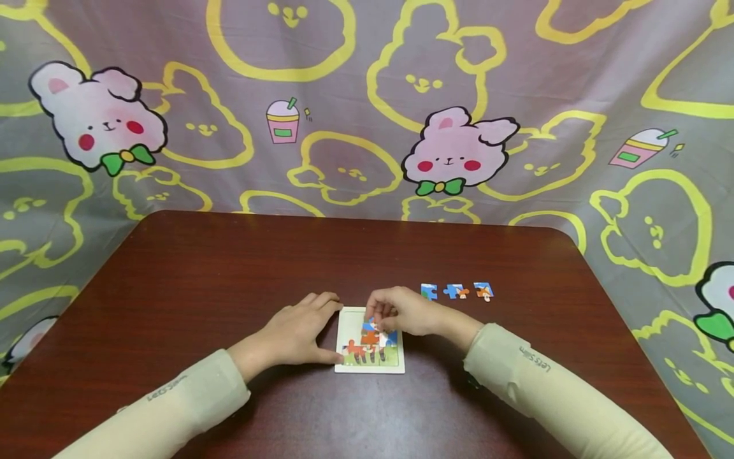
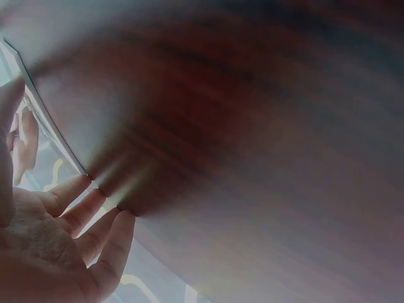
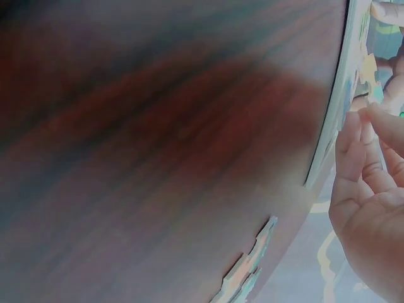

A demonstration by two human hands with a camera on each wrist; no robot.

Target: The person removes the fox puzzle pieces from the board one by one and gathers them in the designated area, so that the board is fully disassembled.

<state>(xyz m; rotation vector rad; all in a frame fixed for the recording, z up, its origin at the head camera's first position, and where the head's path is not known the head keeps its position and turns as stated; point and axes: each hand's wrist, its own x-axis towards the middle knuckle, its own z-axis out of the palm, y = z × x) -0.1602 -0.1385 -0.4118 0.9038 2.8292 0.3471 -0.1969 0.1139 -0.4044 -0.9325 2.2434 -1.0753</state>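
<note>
Head view: left fingers (image 1: 325,310) spread against the puzzle tray (image 1: 369,369); right fingers (image 1: 375,298) pinch a piece (image 1: 369,326); right sleeve (image 1: 536,366) apparently reads "Let'sSlim".

Cream-rimmed puzzle board (image 1: 369,369); red-brown table (image 1: 229,274); yellow-patterned backdrop (image 1: 350,105).

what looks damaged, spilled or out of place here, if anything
Nothing stands out. The puzzle tray lies flat on the table with the left hand at its edge, the right hand pinches a piece over it, and three loose pieces sit in a row nearby. I see no spill or damage.
</note>
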